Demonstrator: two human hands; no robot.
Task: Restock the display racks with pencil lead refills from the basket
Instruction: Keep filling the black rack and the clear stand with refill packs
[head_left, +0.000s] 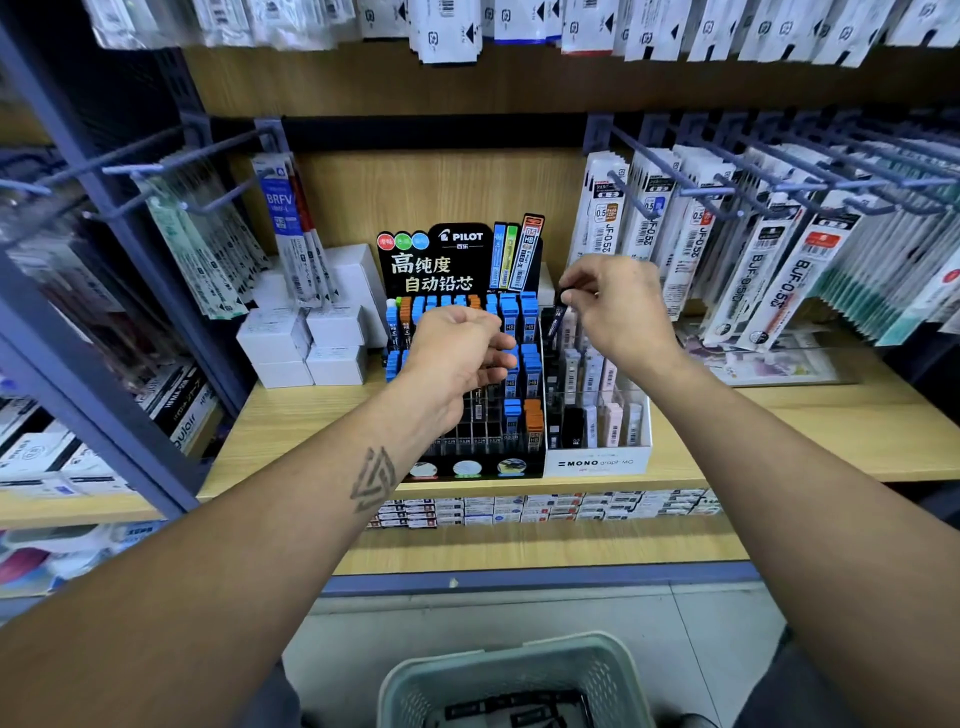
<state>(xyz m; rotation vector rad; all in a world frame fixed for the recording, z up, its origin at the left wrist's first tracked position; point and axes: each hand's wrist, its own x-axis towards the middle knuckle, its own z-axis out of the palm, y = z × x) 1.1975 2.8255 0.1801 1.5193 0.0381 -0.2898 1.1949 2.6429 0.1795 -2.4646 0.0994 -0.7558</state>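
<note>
Two bare forearms are reaching forward over a pale green perforated plastic basket (514, 675) sitting low at the frame's bottom, dark lead refill packs (514, 709) lying inside it. Beyond it, a light wooden shelf (779, 431) is carrying a black tiered PILOT display rack (467, 260) filled with blue-capped and orange-capped lead tubes (530, 364), and just beside it on the right a white MONO cardboard rack (597, 462) holding black, white and pink cases. The left hand (457, 358) is hovering in front of the PILOT rack, fingers loosely curled, holding nothing visible, blocking the middle rows. The right hand (618, 306) is pinching a dark slim lead refill case (556, 322) between thumb and fingertips above the MONO rack's back row. White boxes (306, 338) are stacking left; pen refill packets (769, 260) are hanging on hooks behind.
</note>
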